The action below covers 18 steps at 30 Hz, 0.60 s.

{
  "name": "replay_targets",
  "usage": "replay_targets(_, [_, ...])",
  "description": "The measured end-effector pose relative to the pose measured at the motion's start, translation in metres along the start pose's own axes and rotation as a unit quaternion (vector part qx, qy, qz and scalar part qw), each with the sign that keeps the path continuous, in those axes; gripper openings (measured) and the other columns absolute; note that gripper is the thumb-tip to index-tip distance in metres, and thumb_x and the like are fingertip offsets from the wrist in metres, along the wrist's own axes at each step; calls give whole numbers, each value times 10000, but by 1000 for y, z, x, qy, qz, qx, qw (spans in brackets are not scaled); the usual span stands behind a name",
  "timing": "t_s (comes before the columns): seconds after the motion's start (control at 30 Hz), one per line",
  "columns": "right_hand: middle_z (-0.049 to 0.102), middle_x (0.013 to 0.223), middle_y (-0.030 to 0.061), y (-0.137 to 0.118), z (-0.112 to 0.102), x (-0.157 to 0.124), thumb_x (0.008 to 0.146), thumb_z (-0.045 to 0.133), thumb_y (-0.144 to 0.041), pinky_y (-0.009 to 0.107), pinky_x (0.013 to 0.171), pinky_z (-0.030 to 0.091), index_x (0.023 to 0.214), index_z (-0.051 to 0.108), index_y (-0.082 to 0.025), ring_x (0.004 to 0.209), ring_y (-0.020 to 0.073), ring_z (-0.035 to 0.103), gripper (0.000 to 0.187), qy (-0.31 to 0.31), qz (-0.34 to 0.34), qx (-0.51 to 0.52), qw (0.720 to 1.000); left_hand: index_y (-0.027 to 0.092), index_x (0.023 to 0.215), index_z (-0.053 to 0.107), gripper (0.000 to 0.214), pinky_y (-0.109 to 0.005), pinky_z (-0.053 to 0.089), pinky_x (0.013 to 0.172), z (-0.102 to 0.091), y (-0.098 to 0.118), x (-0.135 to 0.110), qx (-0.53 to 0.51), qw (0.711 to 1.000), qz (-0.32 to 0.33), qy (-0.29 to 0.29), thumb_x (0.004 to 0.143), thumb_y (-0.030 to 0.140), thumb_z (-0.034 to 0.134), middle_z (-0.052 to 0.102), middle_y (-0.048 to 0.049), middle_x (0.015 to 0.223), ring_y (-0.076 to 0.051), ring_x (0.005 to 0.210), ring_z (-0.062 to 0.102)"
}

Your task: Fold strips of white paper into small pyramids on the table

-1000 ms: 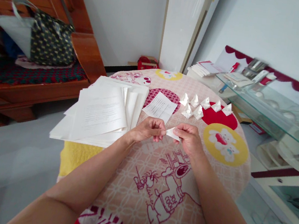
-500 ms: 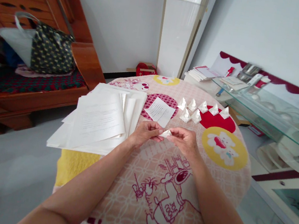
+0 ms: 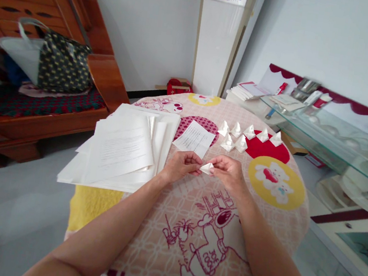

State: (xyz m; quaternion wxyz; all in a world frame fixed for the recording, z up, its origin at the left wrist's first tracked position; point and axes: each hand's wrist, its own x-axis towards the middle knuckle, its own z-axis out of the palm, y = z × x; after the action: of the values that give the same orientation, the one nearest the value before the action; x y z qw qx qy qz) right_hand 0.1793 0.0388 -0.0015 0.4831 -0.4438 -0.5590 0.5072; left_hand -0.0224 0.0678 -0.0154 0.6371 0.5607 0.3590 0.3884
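Small folded paper (image 3: 207, 168) pinched between my two hands, over the middle of the table (image 3: 261, 223).

My left hand (image 3: 181, 165) and right hand (image 3: 229, 172) are closed on it from either side, fingertips nearly meeting. My thumbs seem to be on top, though it is too small to be sure. An uneven squeeze could skew the crease or let it slip out. Just beyond lies a printed slip (image 3: 195, 138), with folded shapes (image 3: 248, 134) toward the far edge and a stack of sheets (image 3: 123, 147) over the left edge.
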Motion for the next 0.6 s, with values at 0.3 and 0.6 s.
replay_targets(0.3, [722, 732, 9, 7, -2, 0, 677, 736, -225, 277, 626, 493, 786, 696, -183, 647, 156, 644, 124, -10, -18, -108, 994, 161, 844, 725, 71, -223, 466, 620, 6, 9, -8, 329, 937, 111, 28, 778, 136, 727, 699, 7, 730, -116, 651, 622])
replay_targets(0.6, [732, 851, 43, 5, -6, 1, 679, 703, 14, 316, 782, 496, 747, 735, -173, 821, 195, 674, 202, -45, -105, -330, 937, 179, 933, 731, 104, -253, 476, 695, 17, 1, -8, 471, 875, 115, 3, 830, 168, 727, 702, -15, 837, -144, 727, 631])
